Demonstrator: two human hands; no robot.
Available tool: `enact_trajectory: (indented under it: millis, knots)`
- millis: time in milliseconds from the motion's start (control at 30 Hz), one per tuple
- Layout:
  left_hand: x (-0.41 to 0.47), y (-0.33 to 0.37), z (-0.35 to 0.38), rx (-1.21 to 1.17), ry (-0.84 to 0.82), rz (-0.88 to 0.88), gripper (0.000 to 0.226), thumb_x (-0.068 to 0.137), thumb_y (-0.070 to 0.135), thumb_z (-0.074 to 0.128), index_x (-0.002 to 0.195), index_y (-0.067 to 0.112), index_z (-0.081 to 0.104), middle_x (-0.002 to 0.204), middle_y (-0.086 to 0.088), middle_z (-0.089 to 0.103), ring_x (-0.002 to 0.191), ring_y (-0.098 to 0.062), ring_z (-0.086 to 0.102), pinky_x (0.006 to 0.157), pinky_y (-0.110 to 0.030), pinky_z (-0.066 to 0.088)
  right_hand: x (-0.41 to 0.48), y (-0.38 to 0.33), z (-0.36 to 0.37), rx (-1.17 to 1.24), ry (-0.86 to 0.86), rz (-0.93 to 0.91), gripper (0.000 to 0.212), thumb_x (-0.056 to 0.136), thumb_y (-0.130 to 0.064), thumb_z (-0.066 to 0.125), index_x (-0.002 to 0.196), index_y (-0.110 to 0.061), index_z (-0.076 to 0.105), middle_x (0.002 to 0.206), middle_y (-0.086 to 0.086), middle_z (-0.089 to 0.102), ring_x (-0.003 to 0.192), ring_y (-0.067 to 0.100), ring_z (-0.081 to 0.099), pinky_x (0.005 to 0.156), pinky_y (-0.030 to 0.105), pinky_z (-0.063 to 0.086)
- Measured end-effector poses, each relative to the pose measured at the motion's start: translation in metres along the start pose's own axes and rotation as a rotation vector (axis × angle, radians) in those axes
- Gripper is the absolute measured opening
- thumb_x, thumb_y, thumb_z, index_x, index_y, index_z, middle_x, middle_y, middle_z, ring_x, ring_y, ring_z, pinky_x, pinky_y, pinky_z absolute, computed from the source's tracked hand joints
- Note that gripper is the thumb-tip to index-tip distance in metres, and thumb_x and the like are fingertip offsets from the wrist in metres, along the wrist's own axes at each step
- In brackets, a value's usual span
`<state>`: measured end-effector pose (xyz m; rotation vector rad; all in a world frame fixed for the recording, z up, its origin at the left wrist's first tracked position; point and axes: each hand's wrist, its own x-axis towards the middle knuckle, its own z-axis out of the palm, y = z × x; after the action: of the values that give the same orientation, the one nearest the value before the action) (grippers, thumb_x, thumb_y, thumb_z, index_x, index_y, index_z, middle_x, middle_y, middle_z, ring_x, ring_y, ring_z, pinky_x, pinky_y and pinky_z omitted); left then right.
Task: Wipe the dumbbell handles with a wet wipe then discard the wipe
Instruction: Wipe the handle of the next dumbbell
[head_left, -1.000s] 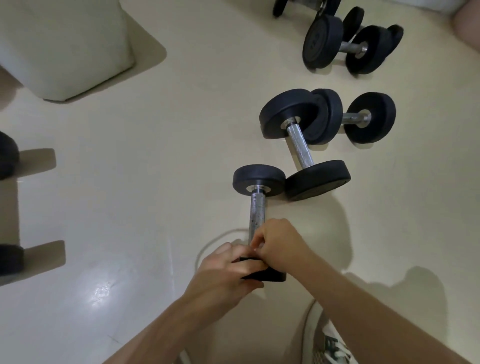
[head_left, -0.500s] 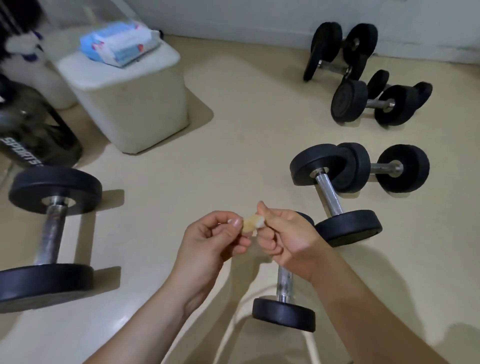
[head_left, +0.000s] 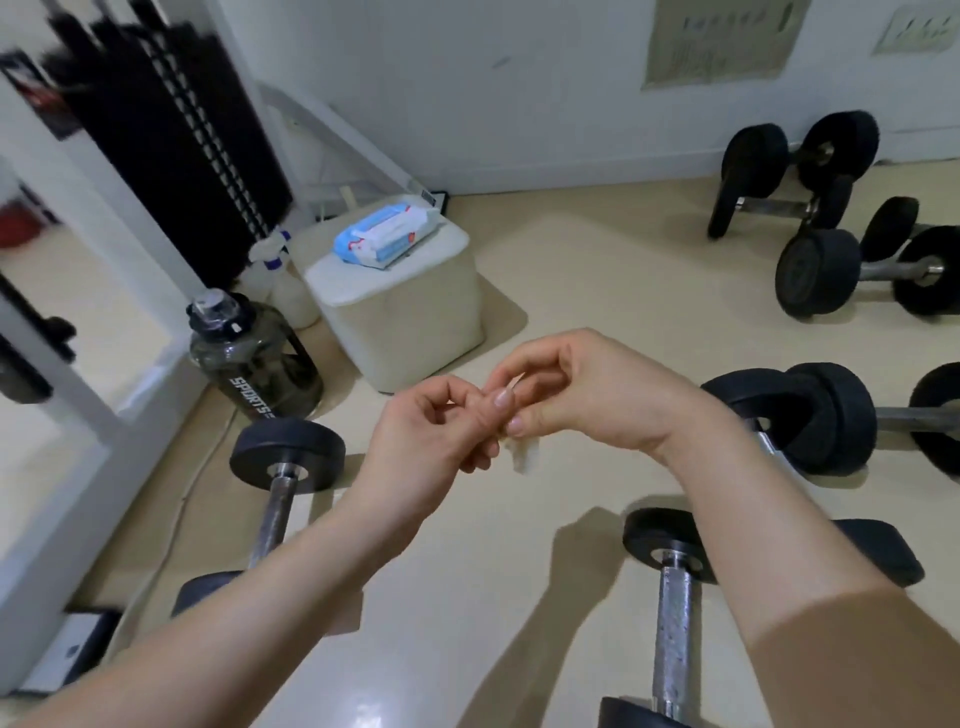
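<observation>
Both my hands are raised in front of me, above the floor. My left hand (head_left: 431, 436) and my right hand (head_left: 576, 389) meet at the fingertips and pinch a small crumpled wet wipe (head_left: 522, 457), most of it hidden between the fingers. A black dumbbell (head_left: 672, 613) with a speckled steel handle lies on the floor below my right forearm. Another dumbbell (head_left: 280, 493) lies to the left, under my left forearm. A blue and white pack of wet wipes (head_left: 387, 236) rests on a cream box (head_left: 410, 322) behind my hands.
A dark sports water jug (head_left: 249, 358) and two spray bottles (head_left: 280, 280) stand left of the box. More black dumbbells (head_left: 810, 410) lie at the right and others (head_left: 800, 171) by the white wall. A weight machine (head_left: 156, 130) fills the back left.
My hands left the dumbbell on the floor and rose with the wipe pinched between them. The view lifted, bringing the wall, jug and machine into sight.
</observation>
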<state>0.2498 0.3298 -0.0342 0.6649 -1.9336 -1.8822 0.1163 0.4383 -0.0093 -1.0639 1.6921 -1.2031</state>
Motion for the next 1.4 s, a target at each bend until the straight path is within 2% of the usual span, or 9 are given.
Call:
enact_trajectory:
  millis: [100,367,567,667,867,967,1134,1267,1400]
  knots:
    - [0.012,0.023,-0.011,0.121,-0.020,0.047,0.031,0.073,0.031,0.070,0.077,0.004,0.056,0.059,-0.006,0.065,0.051,-0.015,0.059,0.051,-0.022,0.042,0.010,-0.021,-0.010,-0.172,0.026,-0.045,0.017,0.073,-0.005,0.078,0.087,-0.012,0.073,0.064,-0.002,0.062,0.065,0.011,0.057,0.074,0.038,0.052]
    - [0.002,0.040,-0.022,0.375,-0.020,0.037,0.016,0.084,0.009,0.068,0.085,0.004,0.052,0.066,-0.018,0.066,0.055,-0.019,0.063,0.053,-0.025,0.050,0.004,-0.007,0.003,-0.166,-0.013,0.012,0.010,0.074,-0.020,0.079,0.075,-0.013,0.073,0.059,-0.007,0.061,0.063,0.011,0.052,0.066,0.027,0.040]
    - [0.006,0.074,-0.026,0.384,-0.044,-0.148,0.029,0.082,0.001,0.067,0.110,0.005,0.058,0.078,-0.017,0.062,0.069,-0.018,0.062,0.070,-0.025,0.053,0.013,-0.004,0.016,0.424,-0.048,-0.029,0.019,0.081,-0.001,0.068,0.072,-0.013,0.057,0.065,-0.001,0.060,0.058,0.006,0.055,0.053,0.017,0.044]
    - [0.007,0.081,-0.038,0.329,-0.029,-0.209,0.033,0.079,0.007,0.070,0.110,0.008,0.059,0.096,-0.037,0.057,0.088,-0.033,0.058,0.089,-0.045,0.044,0.027,-0.007,0.030,0.665,0.034,-0.037,0.029,0.085,0.010,0.058,0.066,-0.010,0.050,0.067,0.006,0.055,0.064,0.015,0.060,0.058,0.021,0.055]
    - [-0.013,0.018,-0.068,0.222,0.126,-0.268,0.011,0.091,0.013,0.062,0.101,0.007,0.061,0.088,-0.019,0.057,0.076,-0.027,0.054,0.062,-0.025,0.050,0.034,0.018,0.065,0.715,-0.197,-0.048,0.025,0.081,0.015,0.058,0.090,-0.006,0.067,0.082,0.009,0.068,0.075,0.015,0.066,0.072,0.022,0.056]
    - [-0.027,-0.027,-0.097,0.301,0.157,-0.302,0.020,0.088,0.021,0.068,0.101,0.007,0.062,0.083,-0.014,0.062,0.072,-0.020,0.057,0.062,-0.026,0.047,0.039,0.044,0.086,0.515,-0.047,0.060,0.025,0.078,0.013,0.064,0.092,-0.006,0.072,0.071,0.001,0.066,0.067,0.007,0.064,0.066,0.016,0.052]
    - [-0.052,-0.084,-0.141,0.498,0.281,-0.337,0.003,0.089,0.022,0.065,0.092,0.023,0.067,0.083,0.004,0.069,0.077,-0.014,0.063,0.070,-0.024,0.050,0.061,0.071,0.124,0.343,0.136,0.240,0.016,0.084,0.002,0.065,0.089,-0.010,0.074,0.070,0.003,0.066,0.053,0.006,0.053,0.066,0.019,0.050]
    - [-0.055,-0.100,-0.137,0.241,0.151,-0.286,0.035,0.081,0.041,0.066,0.113,0.026,0.062,0.099,0.000,0.070,0.085,-0.016,0.066,0.074,-0.028,0.057,0.081,0.077,0.166,0.520,0.161,0.312,0.012,0.086,0.004,0.062,0.089,-0.002,0.071,0.076,0.013,0.063,0.066,0.017,0.052,0.073,0.026,0.052]
    - [-0.046,-0.105,-0.146,0.237,0.317,-0.183,0.014,0.083,0.021,0.073,0.095,0.014,0.072,0.082,-0.009,0.071,0.070,-0.010,0.065,0.066,-0.021,0.054,0.097,0.080,0.195,0.805,0.089,0.346,0.016,0.087,-0.001,0.061,0.100,-0.003,0.070,0.088,0.013,0.066,0.077,0.017,0.055,0.071,0.021,0.049]
